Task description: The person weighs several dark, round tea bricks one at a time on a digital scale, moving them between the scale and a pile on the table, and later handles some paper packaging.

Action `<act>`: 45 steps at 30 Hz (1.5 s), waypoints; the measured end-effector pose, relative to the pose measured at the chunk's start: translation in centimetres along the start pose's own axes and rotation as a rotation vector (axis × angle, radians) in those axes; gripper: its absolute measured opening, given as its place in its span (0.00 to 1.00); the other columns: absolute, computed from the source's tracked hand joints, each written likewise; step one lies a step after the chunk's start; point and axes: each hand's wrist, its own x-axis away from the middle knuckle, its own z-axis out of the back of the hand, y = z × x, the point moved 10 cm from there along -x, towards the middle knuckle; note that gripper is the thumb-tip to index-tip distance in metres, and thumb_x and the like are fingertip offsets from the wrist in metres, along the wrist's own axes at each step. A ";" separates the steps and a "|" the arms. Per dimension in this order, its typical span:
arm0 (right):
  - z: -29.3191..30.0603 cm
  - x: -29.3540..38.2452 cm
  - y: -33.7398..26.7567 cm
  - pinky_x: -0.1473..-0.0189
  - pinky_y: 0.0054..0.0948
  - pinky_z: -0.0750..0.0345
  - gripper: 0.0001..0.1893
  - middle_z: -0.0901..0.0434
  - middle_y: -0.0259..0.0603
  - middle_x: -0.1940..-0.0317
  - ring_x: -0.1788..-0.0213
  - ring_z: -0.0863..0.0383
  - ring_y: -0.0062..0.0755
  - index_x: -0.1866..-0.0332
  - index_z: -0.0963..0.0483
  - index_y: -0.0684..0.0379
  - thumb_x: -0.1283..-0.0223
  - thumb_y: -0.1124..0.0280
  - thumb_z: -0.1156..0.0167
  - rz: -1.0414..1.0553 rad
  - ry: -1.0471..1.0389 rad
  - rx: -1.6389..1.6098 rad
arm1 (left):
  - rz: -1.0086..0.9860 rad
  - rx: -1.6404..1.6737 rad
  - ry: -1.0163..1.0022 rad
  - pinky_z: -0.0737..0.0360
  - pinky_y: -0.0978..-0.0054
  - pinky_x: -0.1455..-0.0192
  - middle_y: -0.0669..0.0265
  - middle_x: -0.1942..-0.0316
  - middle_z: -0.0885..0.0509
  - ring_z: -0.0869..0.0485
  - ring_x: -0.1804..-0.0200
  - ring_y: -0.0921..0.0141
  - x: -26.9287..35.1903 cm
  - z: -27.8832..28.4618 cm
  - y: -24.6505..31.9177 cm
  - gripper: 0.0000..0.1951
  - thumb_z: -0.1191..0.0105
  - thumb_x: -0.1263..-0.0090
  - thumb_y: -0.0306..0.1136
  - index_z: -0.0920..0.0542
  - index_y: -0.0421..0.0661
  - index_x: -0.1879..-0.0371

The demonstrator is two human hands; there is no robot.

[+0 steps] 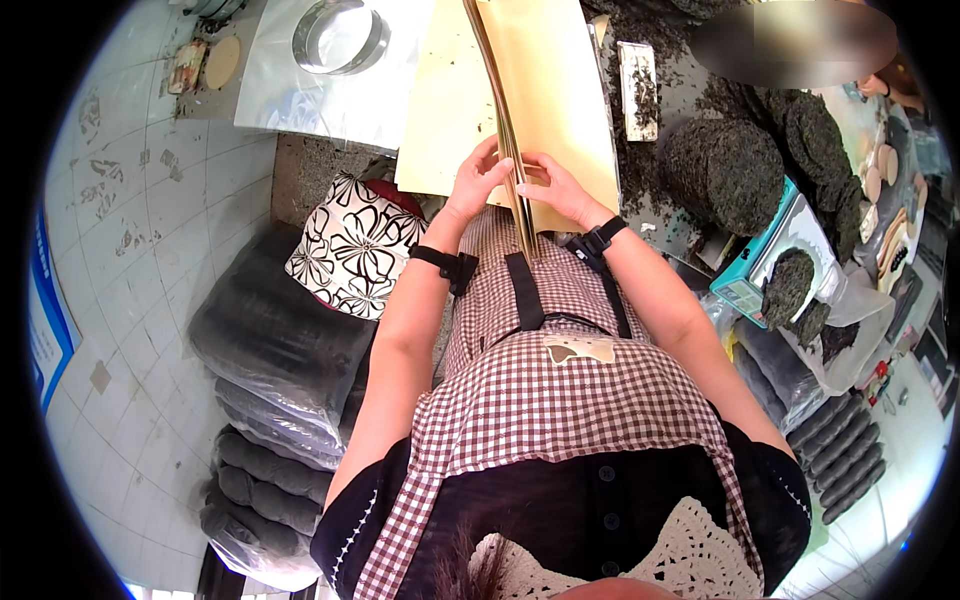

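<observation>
Upright on its edge, a thin stack of yellowish paper sheets (501, 90) is gripped between my two hands. My left hand (480, 180) holds the stack's left side near its lower end. On the right side, my right hand (559, 187) presses it with the thumb at the near edge. Beneath lies a wide sheet of yellow paper (442, 127) with dark flakes scattered on it. Black bands are on both wrists. The near end of the stack reaches toward my checked apron (547, 277).
Dark round seaweed-like stacks (720, 176) stand at right, beside a teal box (750, 277). A metal ring (337, 37) rests on plastic film at upper left. Dark flakes surround a white block (637, 90). Wrapped dark bundles (277, 322) are piled at left. A person's hand (874, 86) shows far right.
</observation>
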 end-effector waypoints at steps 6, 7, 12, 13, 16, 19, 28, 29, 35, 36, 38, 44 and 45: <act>-0.1 0.0 -0.1 0.23 0.43 0.36 0.39 0.33 0.47 0.28 0.23 0.36 0.44 0.26 0.38 0.64 0.38 0.61 0.28 -0.002 -0.011 -0.009 | 0.012 -0.002 0.010 0.25 0.65 0.31 0.60 0.37 0.20 0.21 0.36 0.67 -0.1 0.2 -0.1 0.30 0.41 0.25 0.33 0.33 0.40 0.26; -0.1 0.1 -0.1 0.23 0.43 0.36 0.39 0.34 0.46 0.28 0.23 0.37 0.43 0.25 0.39 0.63 0.37 0.62 0.29 -0.005 -0.021 -0.011 | 0.021 0.001 0.020 0.25 0.65 0.31 0.60 0.37 0.20 0.21 0.36 0.67 0.0 0.3 -0.2 0.30 0.41 0.25 0.32 0.33 0.40 0.26; 0.0 0.0 -0.2 0.24 0.43 0.35 0.40 0.34 0.48 0.28 0.23 0.37 0.45 0.25 0.40 0.64 0.37 0.61 0.29 0.002 0.024 0.023 | 0.039 0.013 0.022 0.25 0.66 0.31 0.60 0.37 0.20 0.21 0.36 0.67 -0.1 0.5 -0.6 0.29 0.42 0.25 0.32 0.33 0.39 0.26; 0.0 0.0 -0.4 0.24 0.43 0.35 0.41 0.33 0.50 0.29 0.24 0.36 0.46 0.26 0.40 0.66 0.39 0.59 0.28 0.016 0.042 0.044 | 0.040 0.008 0.023 0.25 0.66 0.31 0.60 0.37 0.20 0.21 0.36 0.67 -0.1 0.5 -0.6 0.29 0.42 0.25 0.32 0.33 0.39 0.27; 0.1 -0.2 -0.3 0.25 0.44 0.34 0.43 0.33 0.54 0.29 0.25 0.35 0.49 0.26 0.40 0.68 0.40 0.57 0.26 0.007 0.090 0.116 | 0.033 0.012 0.023 0.26 0.66 0.31 0.61 0.37 0.20 0.21 0.36 0.68 -0.3 0.8 -1.1 0.29 0.43 0.25 0.31 0.33 0.39 0.26; 0.6 -0.2 0.4 0.26 0.41 0.32 0.40 0.31 0.55 0.30 0.26 0.33 0.47 0.26 0.40 0.69 0.38 0.62 0.30 -0.042 0.124 0.040 | -0.020 -0.074 0.021 0.23 0.67 0.36 0.61 0.38 0.19 0.21 0.38 0.67 -0.4 1.1 -0.9 0.28 0.47 0.25 0.33 0.32 0.40 0.27; 2.8 1.4 -4.2 0.44 0.47 0.21 0.18 0.17 0.63 0.54 0.49 0.17 0.61 0.44 0.25 0.68 0.37 0.71 0.44 0.154 0.494 0.553 | -0.162 -0.763 0.358 0.18 0.55 0.47 0.41 0.55 0.14 0.13 0.51 0.47 1.3 0.2 3.9 0.21 0.48 0.26 0.32 0.30 0.33 0.38; 2.8 0.9 -3.6 0.46 0.49 0.21 0.16 0.17 0.64 0.55 0.49 0.18 0.64 0.46 0.25 0.67 0.36 0.71 0.43 0.098 0.445 0.620 | -0.091 -0.869 0.357 0.17 0.55 0.48 0.41 0.56 0.14 0.13 0.52 0.47 1.3 0.2 3.7 0.21 0.47 0.26 0.32 0.30 0.32 0.39; 4.7 5.8 -10.5 0.52 0.49 0.19 0.15 0.15 0.59 0.57 0.56 0.15 0.59 0.45 0.23 0.61 0.31 0.71 0.50 0.071 0.401 0.756 | -0.246 -0.663 0.235 0.18 0.64 0.47 0.48 0.52 0.13 0.12 0.50 0.58 1.8 2.5 6.4 0.16 0.51 0.22 0.28 0.26 0.33 0.40; 5.1 7.7 -12.2 0.52 0.50 0.19 0.15 0.15 0.59 0.57 0.56 0.15 0.60 0.45 0.23 0.61 0.31 0.70 0.49 0.121 0.406 0.786 | -0.231 -0.648 0.224 0.18 0.67 0.47 0.51 0.51 0.13 0.13 0.51 0.64 2.5 2.9 7.2 0.16 0.51 0.21 0.27 0.26 0.33 0.39; 5.6 11.2 -15.4 0.52 0.51 0.20 0.15 0.17 0.62 0.57 0.54 0.16 0.61 0.44 0.25 0.63 0.31 0.71 0.47 0.177 0.415 0.845 | -0.294 -0.730 0.216 0.18 0.65 0.47 0.48 0.51 0.13 0.12 0.51 0.59 4.3 2.9 11.0 0.16 0.51 0.22 0.26 0.26 0.33 0.39; 5.9 18.9 -20.7 0.49 0.43 0.19 0.17 0.16 0.62 0.55 0.52 0.15 0.62 0.39 0.26 0.65 0.30 0.72 0.46 0.263 0.453 0.746 | -0.405 -0.497 0.256 0.19 0.71 0.43 0.56 0.46 0.16 0.16 0.46 0.68 7.5 6.9 21.8 0.16 0.52 0.20 0.25 0.28 0.33 0.37; 6.0 19.7 -21.1 0.49 0.41 0.19 0.17 0.15 0.60 0.55 0.53 0.14 0.56 0.40 0.25 0.66 0.30 0.72 0.46 0.276 0.484 0.718 | -0.401 -0.448 0.264 0.19 0.71 0.43 0.57 0.44 0.17 0.17 0.45 0.68 7.7 8.0 23.0 0.17 0.53 0.20 0.25 0.29 0.34 0.36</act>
